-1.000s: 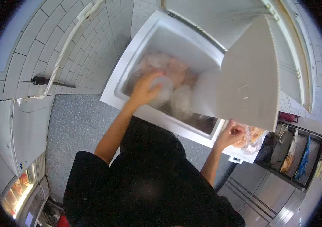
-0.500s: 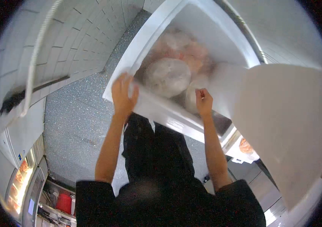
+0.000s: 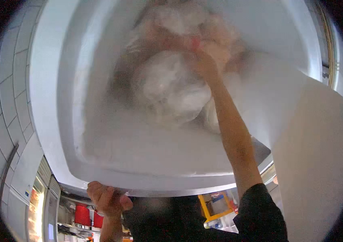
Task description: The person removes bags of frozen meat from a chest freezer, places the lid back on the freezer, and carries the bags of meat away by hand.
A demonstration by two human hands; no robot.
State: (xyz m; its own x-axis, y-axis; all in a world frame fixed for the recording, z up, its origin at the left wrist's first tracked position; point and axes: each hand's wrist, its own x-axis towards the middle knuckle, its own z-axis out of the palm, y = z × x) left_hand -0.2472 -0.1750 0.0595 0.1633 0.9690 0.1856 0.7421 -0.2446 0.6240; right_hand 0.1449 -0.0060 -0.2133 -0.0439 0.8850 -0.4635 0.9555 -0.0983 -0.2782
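Reaching, seemingly, with right hand (image 3: pixel 204 66) at the far right edge of the round bag (image 3: pixel 167 88) in mid freezer (image 3: pixel 44 80), too blurred to tell any grip. Curled with left hand (image 3: pixel 109 198) at the near rim (image 3: pixel 179 184), clasp uncertain. Probably calls for a firm pinch on crinkled, translucent plastic, bulging near pink packs (image 3: pixel 222 38).

There are two hands (image 3: pixel 107 199), one freezer (image 3: pixel 151 184), at least two plastic bags (image 3: pixel 173 90) and one yellow frame (image 3: pixel 203 209).
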